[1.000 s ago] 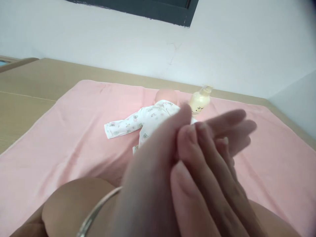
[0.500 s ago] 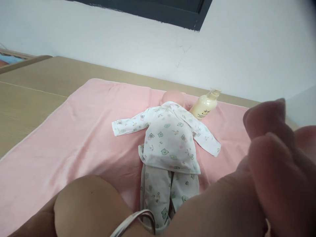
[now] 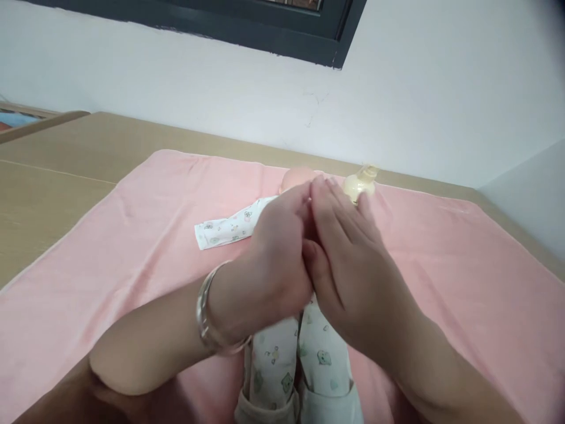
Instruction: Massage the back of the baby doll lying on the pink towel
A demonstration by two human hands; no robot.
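My left hand (image 3: 278,253), with a silver bangle on its wrist, presses against my right hand (image 3: 353,259) above a doll. The fingers of both are together and point forward, the palms facing each other; no object shows between them. Below lies the doll in white printed clothes, its sleeve (image 3: 227,227) stretched out to the left and its trouser legs (image 3: 326,356) toward me. The doll's pinkish head (image 3: 295,176) shows beyond my hands, which hide most of its shirt. A cream pump bottle (image 3: 359,184) lies tilted just past my right fingertips.
A pink blanket (image 3: 145,235) lies under the doll, on a wooden surface (image 3: 53,153). Behind it rises a white wall (image 3: 247,100) with a dark window frame (image 3: 304,50). At the far left edge is a bit of blue cloth (image 3: 17,119).
Both hands have come together over the doll's middle, from a spot low and to the right. They now cover the shirt, and the view has shifted slightly.
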